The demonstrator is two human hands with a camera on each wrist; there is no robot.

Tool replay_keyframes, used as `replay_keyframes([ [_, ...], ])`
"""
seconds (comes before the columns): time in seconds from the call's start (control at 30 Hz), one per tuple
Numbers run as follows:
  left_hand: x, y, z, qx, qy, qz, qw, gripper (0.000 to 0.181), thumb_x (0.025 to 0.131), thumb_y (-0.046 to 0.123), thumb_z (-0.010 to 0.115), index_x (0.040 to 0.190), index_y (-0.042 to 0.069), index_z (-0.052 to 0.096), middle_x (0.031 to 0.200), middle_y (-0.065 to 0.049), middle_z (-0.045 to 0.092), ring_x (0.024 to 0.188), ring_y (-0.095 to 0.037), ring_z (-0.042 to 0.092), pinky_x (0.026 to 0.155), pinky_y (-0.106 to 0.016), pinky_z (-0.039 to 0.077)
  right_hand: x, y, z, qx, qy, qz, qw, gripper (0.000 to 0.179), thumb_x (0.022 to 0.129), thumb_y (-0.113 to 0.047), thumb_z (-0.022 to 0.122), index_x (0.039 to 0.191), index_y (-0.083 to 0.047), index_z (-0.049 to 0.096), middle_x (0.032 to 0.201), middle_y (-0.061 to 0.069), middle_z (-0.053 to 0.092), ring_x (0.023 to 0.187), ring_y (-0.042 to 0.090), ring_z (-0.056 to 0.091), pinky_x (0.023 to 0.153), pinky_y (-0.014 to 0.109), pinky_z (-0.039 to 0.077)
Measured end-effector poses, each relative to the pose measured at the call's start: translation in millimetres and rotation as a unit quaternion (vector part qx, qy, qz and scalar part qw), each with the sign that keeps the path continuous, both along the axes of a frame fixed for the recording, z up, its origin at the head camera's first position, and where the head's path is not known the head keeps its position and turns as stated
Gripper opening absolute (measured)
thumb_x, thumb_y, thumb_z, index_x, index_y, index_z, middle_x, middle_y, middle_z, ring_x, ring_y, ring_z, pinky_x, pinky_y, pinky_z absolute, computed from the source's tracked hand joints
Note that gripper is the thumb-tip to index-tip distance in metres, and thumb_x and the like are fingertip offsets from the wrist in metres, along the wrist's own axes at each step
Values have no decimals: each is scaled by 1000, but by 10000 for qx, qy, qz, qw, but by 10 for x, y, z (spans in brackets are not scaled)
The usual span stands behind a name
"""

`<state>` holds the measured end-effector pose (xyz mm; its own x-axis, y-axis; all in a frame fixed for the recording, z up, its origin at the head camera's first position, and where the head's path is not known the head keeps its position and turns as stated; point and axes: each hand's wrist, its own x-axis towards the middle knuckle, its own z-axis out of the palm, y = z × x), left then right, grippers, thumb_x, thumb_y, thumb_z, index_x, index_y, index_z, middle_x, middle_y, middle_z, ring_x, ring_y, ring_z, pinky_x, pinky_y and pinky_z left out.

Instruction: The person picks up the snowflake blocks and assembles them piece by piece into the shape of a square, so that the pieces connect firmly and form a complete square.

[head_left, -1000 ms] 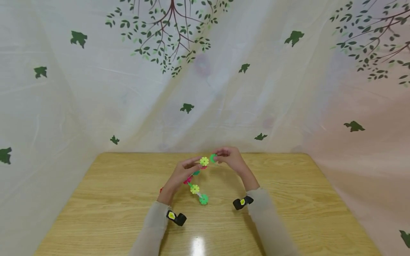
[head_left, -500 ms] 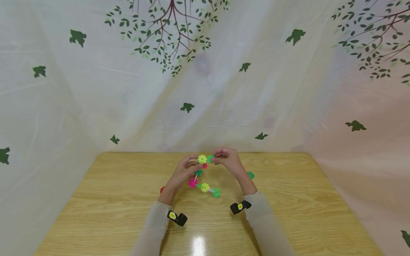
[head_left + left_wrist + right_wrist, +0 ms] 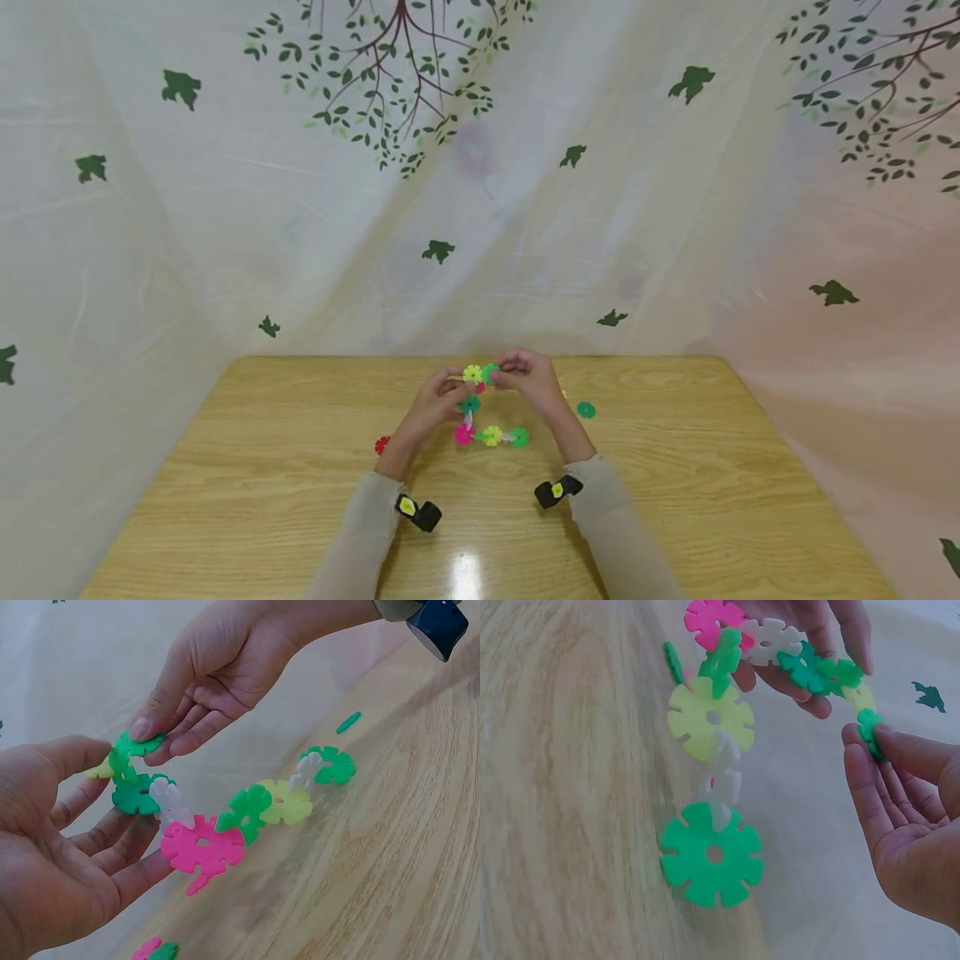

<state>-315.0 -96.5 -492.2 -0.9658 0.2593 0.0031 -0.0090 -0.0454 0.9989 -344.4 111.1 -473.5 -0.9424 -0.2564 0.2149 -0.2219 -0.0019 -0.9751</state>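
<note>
A chain of flower-shaped interlocking plastic discs hangs from my left hand (image 3: 435,402), whose thumb and fingers pinch it near its upper end. Close to that grip is a yellow disc (image 3: 472,374). My right hand (image 3: 534,382) pinches a green disc (image 3: 870,733) between thumb and fingers, its edge meeting the yellow disc in the right wrist view. Below, the chain runs through a teal disc (image 3: 135,795), a white one (image 3: 171,802) and a pink one (image 3: 202,844). It turns right there, through a lower yellow disc (image 3: 492,436), to an end green disc (image 3: 520,437).
Loose discs lie on the wooden table (image 3: 675,500): a red one (image 3: 382,445) beside the left wrist and a green one (image 3: 587,410) right of the right wrist. A bit of yellow shows behind that wrist. A printed cloth (image 3: 337,275) hangs behind the table's far edge.
My right hand has brought its green disc left against the yellow disc. The chain's lower part has swung to the right. The loose green disc beyond the right forearm has come into view.
</note>
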Motion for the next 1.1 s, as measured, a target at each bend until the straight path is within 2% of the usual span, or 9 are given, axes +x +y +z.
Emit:
replay_keyframes([
  [0.1, 2, 0, -15, -8, -26, 85, 10000, 31, 105, 19, 58, 129, 1, 55, 119, -23, 67, 83, -11, 67, 76, -37, 61, 0, -11, -20, -32, -1, 44, 10000, 22, 91, 2, 73, 108, 14, 65, 86, 1, 72, 75, 14, 72, 82, 49, 62],
  [0.17, 6, -2, -21, -6, -55, 120, 9999, 30, 106, 20, 57, 128, 0, 56, 116, -20, 68, 80, -11, 67, 76, -37, 61, 4, -17, -27, -29, 27, 54, 10000, 22, 91, 2, 73, 108, 15, 65, 86, 2, 72, 76, 16, 73, 83, 51, 61],
  [0.3, 12, -4, -24, 25, -123, 246, 9996, 28, 105, 22, 58, 123, 0, 57, 106, -8, 68, 81, -11, 66, 75, -37, 60, 3, -22, -45, 18, 132, -12, 9999, 22, 90, 3, 74, 105, 16, 65, 88, 5, 73, 77, 19, 73, 77, 35, 63],
  [0.4, 14, -3, -21, 34, -170, 413, 9990, 29, 104, 24, 61, 118, -1, 60, 102, -3, 65, 87, -13, 65, 77, -36, 60, 5, -31, -46, 126, 169, -76, 9997, 18, 89, 5, 74, 101, 15, 67, 87, 5, 74, 77, 15, 71, 74, 26, 61],
  [0.57, 19, -8, -15, -48, -106, 752, 9971, 29, 101, 23, 65, 113, -3, 67, 105, -1, 62, 97, -17, 62, 84, -35, 58, 0, -52, -42, 426, 173, -137, 9989, 16, 87, 3, 77, 98, 12, 70, 91, 11, 75, 79, 8, 70, 75, 22, 59],
  [0.7, 24, -19, -11, 10, -47, 973, 9952, 27, 100, 20, 67, 110, -5, 69, 97, 0, 66, 90, -14, 65, 81, -32, 58, 11, -57, -21, 639, 84, -145, 9978, 15, 87, 3, 77, 98, 12, 70, 96, 20, 74, 81, 8, 69, 77, 21, 58],
  [0.9, 6, -37, -25, 114, -140, 946, 9954, 27, 99, 15, 68, 117, -6, 66, 90, 3, 67, 82, -10, 66, 77, -28, 57, 152, -61, 147, 661, 165, -3, 9977, 13, 87, 6, 76, 95, 14, 70, 98, 29, 72, 85, 17, 71, 77, 22, 58],
  [1.1, 5, -37, -7, 125, -105, 905, 9958, 26, 98, 13, 69, 116, -5, 67, 91, 2, 66, 81, -12, 66, 73, -27, 57, 47, -65, -28, 736, 434, -145, 9962, 10, 86, 4, 77, 93, 10, 72, 97, 27, 74, 84, 15, 72, 75, 24, 60],
])
